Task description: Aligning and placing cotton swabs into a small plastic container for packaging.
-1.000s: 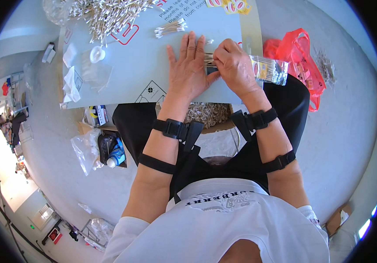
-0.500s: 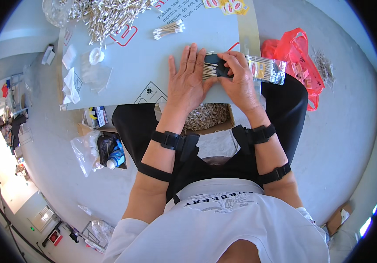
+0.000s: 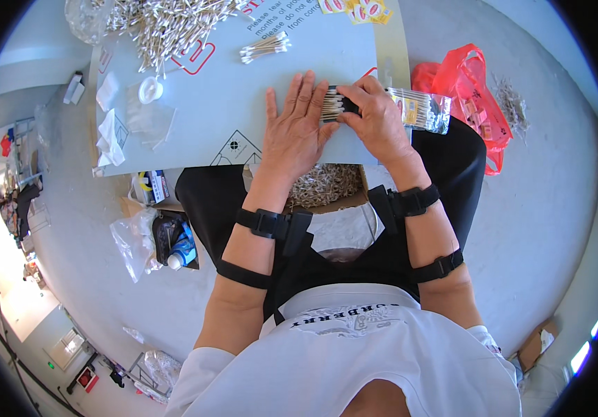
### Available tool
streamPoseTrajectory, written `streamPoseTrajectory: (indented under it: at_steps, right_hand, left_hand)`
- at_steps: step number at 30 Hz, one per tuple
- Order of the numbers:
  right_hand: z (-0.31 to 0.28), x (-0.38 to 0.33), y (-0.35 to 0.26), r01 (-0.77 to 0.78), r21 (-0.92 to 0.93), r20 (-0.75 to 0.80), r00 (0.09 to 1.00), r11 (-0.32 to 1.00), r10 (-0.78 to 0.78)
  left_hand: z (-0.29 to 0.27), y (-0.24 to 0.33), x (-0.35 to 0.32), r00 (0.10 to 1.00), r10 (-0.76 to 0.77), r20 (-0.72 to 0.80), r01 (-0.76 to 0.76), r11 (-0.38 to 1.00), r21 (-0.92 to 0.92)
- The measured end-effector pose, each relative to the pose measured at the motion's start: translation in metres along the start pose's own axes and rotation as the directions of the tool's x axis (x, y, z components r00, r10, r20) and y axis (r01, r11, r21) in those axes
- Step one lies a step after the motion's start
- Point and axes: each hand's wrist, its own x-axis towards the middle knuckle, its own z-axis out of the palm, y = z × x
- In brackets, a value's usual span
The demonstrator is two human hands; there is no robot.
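My left hand (image 3: 293,128) lies flat on the grey tabletop with its fingers stretched out and holds nothing. Its index finger and thumb border a short row of cotton swabs (image 3: 332,104) lying side by side. At the right ends of these swabs, my right hand (image 3: 377,121) is closed, thumb and index finger gripping the row from its near and far sides. A dark flat piece (image 3: 350,105) shows between those fingers, partly covered by the hand. Just right of the hand, a clear bag (image 3: 438,115) with swabs and a yellow label overhangs the table's right edge.
A big heap of swabs (image 3: 167,31) covers the far left of the table, and a small bundle (image 3: 265,47) lies nearer. Yellow labels (image 3: 365,8) sit at the far edge. A red plastic bag (image 3: 476,104) stands right; a swab-filled box (image 3: 327,186) is below the table edge.
My right hand has slid left along the dark piece, its fingertips now at the swabs, and less of the dark piece shows. The left hand stays nearly in place.
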Motion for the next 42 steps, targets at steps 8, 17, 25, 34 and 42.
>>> streamPoseTrajectory:
  at_steps: [8,17,25,34,42]
  right_hand:
    - [0.007,-0.012,0.003,0.009,0.068,-0.168,0.986,0.998,0.003]
    - [0.025,-0.026,-0.002,-0.028,0.532,-0.327,0.915,0.846,0.236]
    - [0.053,-0.022,-0.009,0.123,0.788,-0.379,0.87,0.604,0.317]
    - [0.067,0.001,-0.01,0.143,0.741,-0.421,0.86,0.657,0.288]
    - [0.039,-0.014,0.004,0.063,0.732,-0.352,0.888,0.678,0.297]
  left_hand:
    - [-0.01,0.003,0.001,0.999,0.033,0.02,-0.034,0.999,0.012]
    - [-0.005,0.023,-0.018,0.998,0.013,0.069,-0.011,1.0,-0.023]
    - [0.0,0.003,-0.006,0.935,-0.179,-0.305,-0.032,0.816,-0.577]
    - [0.008,0.009,0.018,0.876,-0.419,-0.239,-0.051,0.411,-0.91]
    - [-0.001,-0.009,0.003,0.964,-0.119,-0.239,0.012,0.914,-0.406]
